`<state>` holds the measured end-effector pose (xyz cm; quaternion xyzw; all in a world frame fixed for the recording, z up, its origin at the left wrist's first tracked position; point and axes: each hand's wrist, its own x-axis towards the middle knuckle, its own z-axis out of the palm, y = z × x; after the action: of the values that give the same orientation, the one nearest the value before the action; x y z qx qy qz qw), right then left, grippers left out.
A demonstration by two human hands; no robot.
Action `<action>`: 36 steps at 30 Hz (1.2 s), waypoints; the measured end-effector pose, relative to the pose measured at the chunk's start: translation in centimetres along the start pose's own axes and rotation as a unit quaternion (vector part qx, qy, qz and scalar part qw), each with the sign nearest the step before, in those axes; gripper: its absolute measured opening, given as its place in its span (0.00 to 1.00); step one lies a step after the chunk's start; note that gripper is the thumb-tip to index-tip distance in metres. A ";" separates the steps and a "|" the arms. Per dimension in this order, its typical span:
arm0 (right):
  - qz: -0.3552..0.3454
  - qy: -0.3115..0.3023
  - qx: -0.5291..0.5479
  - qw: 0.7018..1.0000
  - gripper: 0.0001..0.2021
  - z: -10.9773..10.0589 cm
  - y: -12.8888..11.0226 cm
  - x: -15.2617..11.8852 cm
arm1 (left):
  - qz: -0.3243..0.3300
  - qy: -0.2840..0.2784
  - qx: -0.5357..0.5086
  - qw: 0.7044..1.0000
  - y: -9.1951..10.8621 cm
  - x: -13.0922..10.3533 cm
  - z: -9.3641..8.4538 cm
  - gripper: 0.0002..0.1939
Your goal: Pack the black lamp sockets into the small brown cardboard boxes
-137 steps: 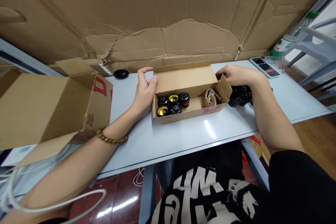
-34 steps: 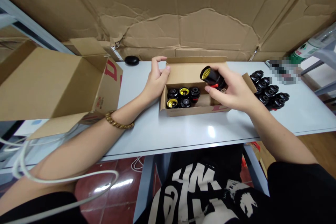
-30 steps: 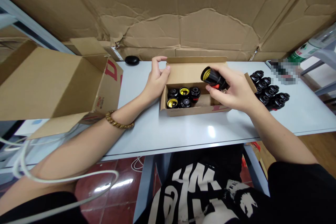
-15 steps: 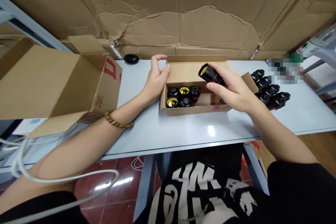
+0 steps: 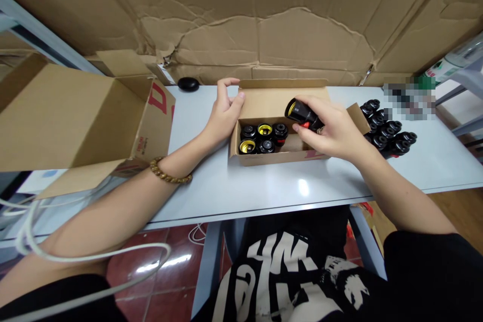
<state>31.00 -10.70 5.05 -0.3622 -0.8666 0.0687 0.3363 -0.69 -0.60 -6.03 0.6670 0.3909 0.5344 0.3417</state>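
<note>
My right hand [image 5: 334,128] is closed around a black lamp socket [image 5: 302,113] with a yellow inside and a red part on its side. It holds the socket tilted above the right half of a small cardboard box [image 5: 271,161], its open end facing left. In the box's left half stand several like sockets [image 5: 266,146], some with yellow openings facing up. My left hand [image 5: 226,110] grips the box's left back corner, thumb at the raised lid [image 5: 284,103] and fingers curled. My right palm hides part of the box's right end.
More black sockets [image 5: 388,131] stand grouped on the white table [image 5: 211,186] at the right. A larger open cardboard box [image 5: 145,126] stands at the left, with white cables [image 5: 30,231] near it. A black oval object [image 5: 188,84] and a plastic bottle [image 5: 449,68] are at the back.
My right hand has turned the socket so its side and red part show more, and the opening shows less. My left hand and the box have stayed put.
</note>
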 end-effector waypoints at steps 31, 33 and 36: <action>0.019 -0.004 -0.029 0.999 0.23 -0.4 -0.2 0.0 | 0.005 0.003 0.010 1.000 -0.8 0.1 -0.1 0.40; 0.034 -0.019 -0.011 0.999 0.24 -0.5 -0.3 0.1 | 0.005 0.003 0.011 1.000 -0.8 0.2 -0.1 0.40; 0.042 -0.036 0.030 0.998 0.28 -0.8 -0.3 0.3 | 0.007 0.002 0.015 1.000 -0.7 0.2 -0.1 0.40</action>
<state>31.19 -10.83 5.93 -0.3854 -0.8597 0.1222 0.3121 -0.85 -0.11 -6.51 0.6735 0.3952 0.5322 0.3271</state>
